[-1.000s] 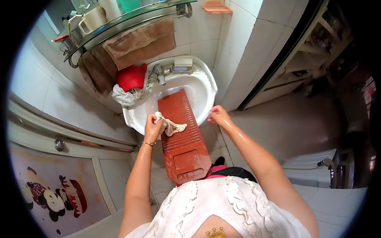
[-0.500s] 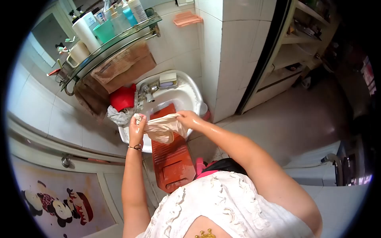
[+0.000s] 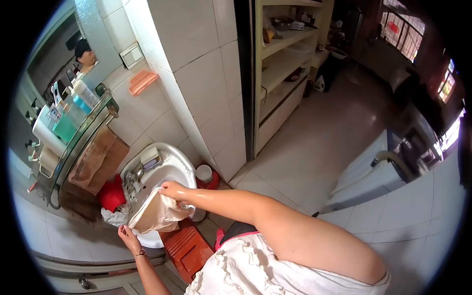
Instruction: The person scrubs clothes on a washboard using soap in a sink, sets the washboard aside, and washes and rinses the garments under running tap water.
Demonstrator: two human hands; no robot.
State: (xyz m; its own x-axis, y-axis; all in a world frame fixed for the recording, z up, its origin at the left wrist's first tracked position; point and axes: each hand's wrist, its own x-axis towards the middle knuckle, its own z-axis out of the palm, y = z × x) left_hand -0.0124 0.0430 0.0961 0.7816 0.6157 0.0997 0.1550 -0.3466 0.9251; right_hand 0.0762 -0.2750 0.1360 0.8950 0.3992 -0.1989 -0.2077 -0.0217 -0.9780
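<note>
A pale cream cloth (image 3: 160,215), thin and crumpled like a small garment, is stretched between my hands over the white sink (image 3: 186,169). My left hand (image 3: 130,240) pinches its lower left edge. My right hand (image 3: 173,191), wet on the wrist, grips the upper right corner. Beneath the cloth, a red-brown washboard (image 3: 189,251) leans from the basin toward my body, its upper part covered by the cloth. At the basin's left edge lie a red cloth (image 3: 112,194) and a whitish crumpled cloth (image 3: 115,217).
A soap dish (image 3: 150,160) sits on the sink's back rim. Brown towels (image 3: 100,160) hang under a glass shelf (image 3: 83,130) of bottles and cups. To the right stand a tiled pillar (image 3: 201,73), a shelving unit (image 3: 282,64) and a white appliance (image 3: 366,167) with a hose.
My view has swung right, so the sink now appears farther left, and more of the room shows. Both hands still hold the cloth, now slanted, the right hand higher than the left.
</note>
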